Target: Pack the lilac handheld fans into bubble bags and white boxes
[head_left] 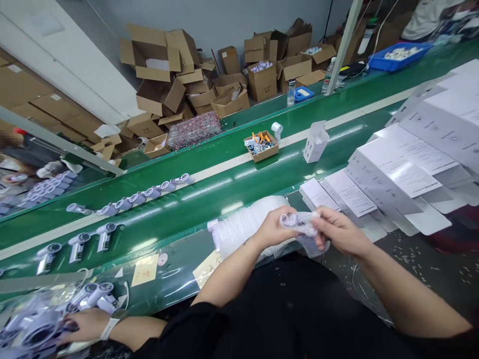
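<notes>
In front of my body, both hands are closed on a crumpled, see-through bubble-wrap bag [299,222]. My left hand [275,229] grips its left end, while my right hand [339,230] pinches the right end, and loose wrap hangs below. A lilac tint shows through the plastic; what lies inside I cannot make out. Just beyond my left hand, a row of stacked bubble-wrap bags [243,224] lies at the bench edge. White printed boxes [320,194] stand in rows to the right of my right hand.
Lilac handheld fans [129,202] line the green conveyor [209,194]. A co-worker's hand [90,324] reaches into a fan pile [37,324] at lower left. An upright white box [316,142] and a small parts carton [262,145] stand on the line. Cardboard boxes [157,57] fill the back.
</notes>
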`<state>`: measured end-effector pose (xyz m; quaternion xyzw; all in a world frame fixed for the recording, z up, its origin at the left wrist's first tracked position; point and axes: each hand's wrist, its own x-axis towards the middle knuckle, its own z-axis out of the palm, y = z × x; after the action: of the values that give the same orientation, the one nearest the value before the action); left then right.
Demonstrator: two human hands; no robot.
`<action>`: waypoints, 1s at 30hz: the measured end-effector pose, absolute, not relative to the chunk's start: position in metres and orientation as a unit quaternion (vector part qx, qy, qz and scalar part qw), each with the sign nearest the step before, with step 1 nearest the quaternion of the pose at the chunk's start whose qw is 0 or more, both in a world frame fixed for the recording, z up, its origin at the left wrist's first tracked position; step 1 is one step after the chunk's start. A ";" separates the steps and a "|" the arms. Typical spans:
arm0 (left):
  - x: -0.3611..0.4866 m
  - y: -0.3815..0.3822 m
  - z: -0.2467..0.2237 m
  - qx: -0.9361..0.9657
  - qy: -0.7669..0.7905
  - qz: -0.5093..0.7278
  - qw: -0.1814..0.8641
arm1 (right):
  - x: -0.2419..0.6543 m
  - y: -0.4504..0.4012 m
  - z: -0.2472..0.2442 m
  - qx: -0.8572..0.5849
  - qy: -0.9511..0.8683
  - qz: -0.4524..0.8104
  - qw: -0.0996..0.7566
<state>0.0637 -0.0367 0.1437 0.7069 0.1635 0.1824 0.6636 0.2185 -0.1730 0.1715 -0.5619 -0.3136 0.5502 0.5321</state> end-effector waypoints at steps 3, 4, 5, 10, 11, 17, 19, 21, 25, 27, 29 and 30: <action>0.059 -0.030 0.132 0.628 0.278 0.274 0.674 | 0.229 -0.187 0.108 -0.666 -0.035 0.388 0.636; 0.055 -0.025 0.130 0.590 0.314 0.305 0.679 | 0.231 -0.189 0.088 -0.676 0.028 0.376 0.634; 0.052 -0.019 0.129 0.552 0.345 0.331 0.684 | 0.232 -0.190 0.069 -0.664 0.066 0.375 0.644; 0.031 0.012 0.125 0.404 0.421 0.383 0.716 | 0.212 -0.169 0.024 -0.591 0.076 0.328 0.733; 0.027 0.018 0.124 0.378 0.428 0.394 0.720 | 0.205 -0.162 0.024 -0.591 0.074 0.307 0.742; 0.007 0.052 0.120 0.242 0.459 0.464 0.718 | 0.185 -0.109 0.039 -0.580 0.047 0.257 0.771; 0.007 0.061 0.119 0.222 0.460 0.479 0.714 | 0.186 -0.091 0.042 -0.570 0.035 0.282 0.771; 0.008 0.069 0.119 0.216 0.459 0.491 0.708 | 0.186 -0.079 0.042 -0.562 0.025 0.319 0.763; 0.012 0.083 0.119 0.196 0.463 0.515 0.694 | 0.176 -0.065 0.043 -0.562 -0.009 0.382 0.734; 0.013 0.090 0.121 0.177 0.464 0.527 0.689 | 0.173 -0.053 0.047 -0.572 -0.037 0.396 0.717; 0.018 0.097 0.123 0.167 0.457 0.537 0.689 | 0.178 -0.032 0.053 -0.591 -0.077 0.403 0.695; 0.022 0.101 0.125 0.168 0.451 0.541 0.689 | 0.185 -0.019 0.057 -0.604 -0.102 0.406 0.678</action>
<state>0.0216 0.1011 0.1246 0.1679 0.4511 0.5413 0.6894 0.1848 -0.0187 0.0566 -0.6038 -0.1021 0.4059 0.6785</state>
